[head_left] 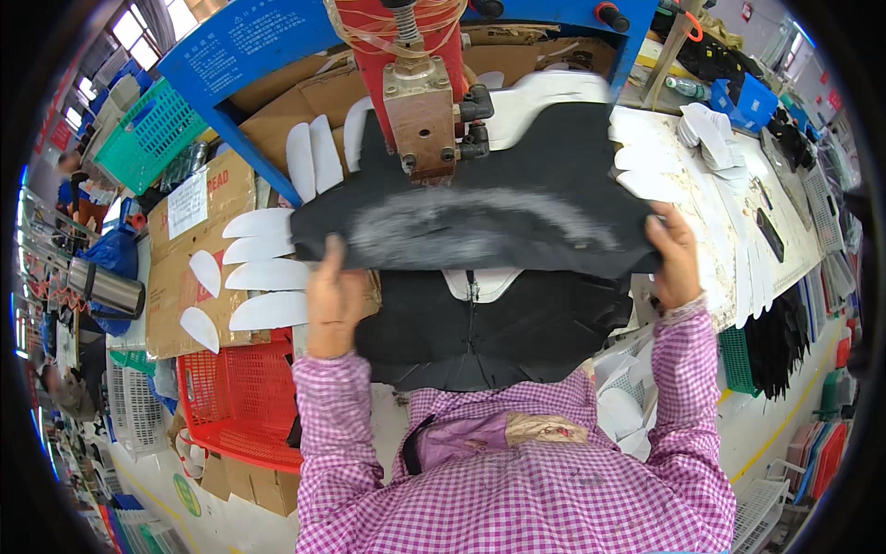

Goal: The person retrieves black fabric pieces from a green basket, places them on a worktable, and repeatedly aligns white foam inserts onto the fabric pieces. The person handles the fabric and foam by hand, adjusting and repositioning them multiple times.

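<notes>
Overhead, two hands — left hand (334,294), right hand (676,258) — each grip clenched on one black sheet (480,217).

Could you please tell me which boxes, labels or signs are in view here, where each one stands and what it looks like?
Blue metal sign plate with white lettering: on the machine frame, upper left, slanted.
Brown cardboard box: left of the left hand, flattened, with red print.
White paper label: stuck on that box, rectangular, dark print.
Round green floor sticker: lower left, by the red plastic basket.
</notes>
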Tool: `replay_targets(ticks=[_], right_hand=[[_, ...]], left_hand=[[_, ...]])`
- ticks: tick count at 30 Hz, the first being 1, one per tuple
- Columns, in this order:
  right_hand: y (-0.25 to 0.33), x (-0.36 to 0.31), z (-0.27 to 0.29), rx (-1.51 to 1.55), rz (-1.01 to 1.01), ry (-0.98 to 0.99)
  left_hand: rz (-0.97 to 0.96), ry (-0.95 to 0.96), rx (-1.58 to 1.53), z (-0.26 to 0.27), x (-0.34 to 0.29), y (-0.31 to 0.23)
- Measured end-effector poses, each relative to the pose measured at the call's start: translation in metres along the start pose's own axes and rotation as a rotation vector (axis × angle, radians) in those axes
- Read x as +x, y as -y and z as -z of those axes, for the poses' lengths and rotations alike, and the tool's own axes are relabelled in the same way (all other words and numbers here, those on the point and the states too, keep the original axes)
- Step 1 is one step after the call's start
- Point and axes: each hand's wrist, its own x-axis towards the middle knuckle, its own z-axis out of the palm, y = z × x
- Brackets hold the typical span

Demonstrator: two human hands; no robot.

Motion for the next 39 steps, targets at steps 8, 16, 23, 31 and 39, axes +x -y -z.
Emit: replay_targets(ticks=[8,16,23,31,39], right_hand=[[0.008,0.01,-0.011,0.123,-0.063,-0.145],[-0.026,0.045,-0.09,0.251,-0.138,0.216],[-0.004,0.064,-0.067,0.237,-0.045,0.091],[0.01,0.022,0.025,0.149,-0.026,-0.182],[-0.024,0.032,-0.085,0.239,-0.026,0.25]], left_hand=[[-0.133,0.141,-0.033,0.009,-0.003,0.021],[-0.266,-0.118,0.079,0.076,0.011,-0.059],[-0.218,-0.098,0.135,0.026,0.021,-0.041],[-0.152,0.068,0.272,-0.005,0.03,0.029],[-0.26,-0.189,0.094,0.062,-0.019,-0.07]])
